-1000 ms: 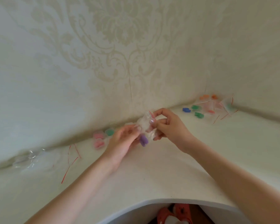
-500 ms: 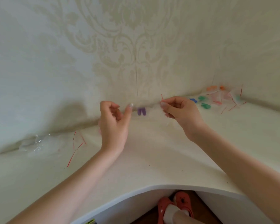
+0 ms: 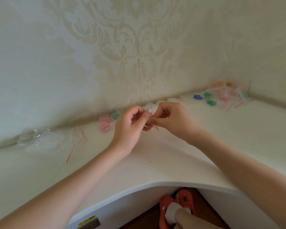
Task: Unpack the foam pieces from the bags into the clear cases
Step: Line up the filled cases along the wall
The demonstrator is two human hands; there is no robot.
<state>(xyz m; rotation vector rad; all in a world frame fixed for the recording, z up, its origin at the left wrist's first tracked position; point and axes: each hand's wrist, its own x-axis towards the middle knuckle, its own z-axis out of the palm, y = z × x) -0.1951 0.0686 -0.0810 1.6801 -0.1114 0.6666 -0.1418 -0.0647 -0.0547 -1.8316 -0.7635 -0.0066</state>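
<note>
Clear plastic with a red strip, a small bag (image 3: 150, 113), pinched between the curled fingers of the left hand (image 3: 129, 128) and the right hand (image 3: 168, 119), held just above the white table (image 3: 155, 162). Gripped at its top from both sides, probably to pull the seal apart; contents hidden behind the fingers, so unclear whether any foam sits inside. Just behind the left hand, against the wall, pink and green foam pieces (image 3: 104, 123) in what look like clear cases. Farther left, crumpled empty bags (image 3: 33, 138) and loose red strips (image 3: 76, 142). Well apart at far right, unopened bags with blue, green and orange foam (image 3: 211, 98).
</note>
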